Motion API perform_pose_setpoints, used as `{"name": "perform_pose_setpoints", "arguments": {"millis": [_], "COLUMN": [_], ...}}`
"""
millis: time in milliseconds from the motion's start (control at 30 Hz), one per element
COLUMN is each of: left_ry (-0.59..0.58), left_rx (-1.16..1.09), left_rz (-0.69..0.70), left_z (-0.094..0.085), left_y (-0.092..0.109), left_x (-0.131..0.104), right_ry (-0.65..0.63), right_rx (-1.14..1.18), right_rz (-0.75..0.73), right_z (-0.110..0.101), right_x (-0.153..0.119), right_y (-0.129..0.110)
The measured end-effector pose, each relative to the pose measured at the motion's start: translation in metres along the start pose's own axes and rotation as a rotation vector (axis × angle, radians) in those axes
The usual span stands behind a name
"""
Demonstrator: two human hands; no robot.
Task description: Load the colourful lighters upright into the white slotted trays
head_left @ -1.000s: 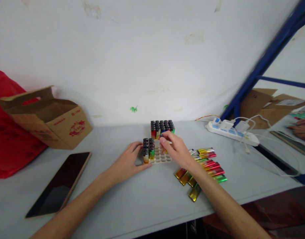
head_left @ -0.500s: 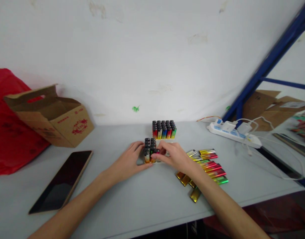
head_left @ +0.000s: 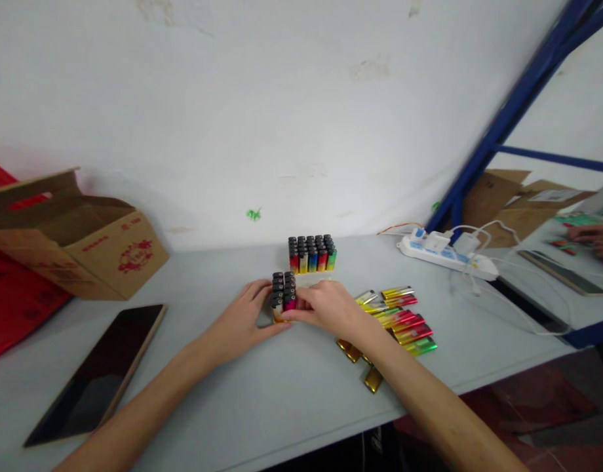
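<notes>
Pink, black-capped plastic lighter [head_left: 290, 304] has turned upright, pinched in fingers of right hand [head_left: 331, 308]; half-open left hand [head_left: 245, 321] braces black-capped lighter block [head_left: 278, 288] from its left; better press straight down.

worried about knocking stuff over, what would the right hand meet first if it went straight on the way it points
The right hand would first meet the pink lighter at its fingertips; just beyond, probably the front lighter of the left column, though depth is hard to judge.
</notes>
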State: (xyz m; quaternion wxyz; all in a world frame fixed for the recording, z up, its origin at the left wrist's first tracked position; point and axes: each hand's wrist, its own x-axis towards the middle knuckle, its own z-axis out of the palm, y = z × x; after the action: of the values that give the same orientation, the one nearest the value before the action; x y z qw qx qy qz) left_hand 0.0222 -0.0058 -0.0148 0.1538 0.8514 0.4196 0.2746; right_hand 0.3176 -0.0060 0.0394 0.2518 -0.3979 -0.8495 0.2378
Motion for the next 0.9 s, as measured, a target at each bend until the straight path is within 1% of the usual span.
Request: {"name": "perform_pose_setpoints", "arguments": {"millis": [67,133,200,267,333,433,500,567,633,700,767,900], "left_ry": [0.003,0.012,0.019,0.018,0.014,0.002,-0.003,0.003,0.010,0.010,0.018,0.021], "left_rx": [0.005,0.006,0.003,0.000,0.002,0.000,-0.005,-0.009,-0.011,-0.005,0.012,0.034], "left_rz": [-0.005,-0.013,-0.021,-0.027,-0.033,-0.035,-0.032,-0.030,-0.030,-0.030,-0.039,-0.053], "left_z": [0.000,0.001,0.001,0.002,0.002,0.003,0.003,0.003,0.004,0.004,0.005,0.005], "left_y": [-0.001,-0.003,-0.004,-0.005,-0.005,-0.006,-0.005,-0.005,-0.005,-0.005,-0.006,-0.009], "left_x": [0.000,0.000,0.000,0.000,0.000,-0.001,-0.002,-0.002,-0.001,-0.001,0.000,0.000], "right_ry": [-0.033,-0.032,0.027,0.120,0.202,0.290,0.303,0.271,0.246,0.232,0.223,0.194], "right_rx": [-0.026,0.007,0.044,0.045,0.011,-0.099,-0.164,-0.199,-0.195,-0.167,-0.141,-0.141], "right_rz": [0.009,0.015,0.035,0.061,0.083,0.153,0.242,0.325,0.361,0.354,0.332,0.307], "right_z": [0.001,-0.007,-0.023,-0.046,-0.072,-0.110,-0.129,-0.142,-0.147,-0.146,-0.141,-0.136], "right_x": [0.000,-0.003,-0.010,-0.025,-0.049,-0.095,-0.127,-0.154,-0.173,-0.182,-0.184,-0.179], "right_y": [-0.001,-0.002,0.001,0.009,0.023,0.053,0.076,0.097,0.112,0.121,0.126,0.127]}}
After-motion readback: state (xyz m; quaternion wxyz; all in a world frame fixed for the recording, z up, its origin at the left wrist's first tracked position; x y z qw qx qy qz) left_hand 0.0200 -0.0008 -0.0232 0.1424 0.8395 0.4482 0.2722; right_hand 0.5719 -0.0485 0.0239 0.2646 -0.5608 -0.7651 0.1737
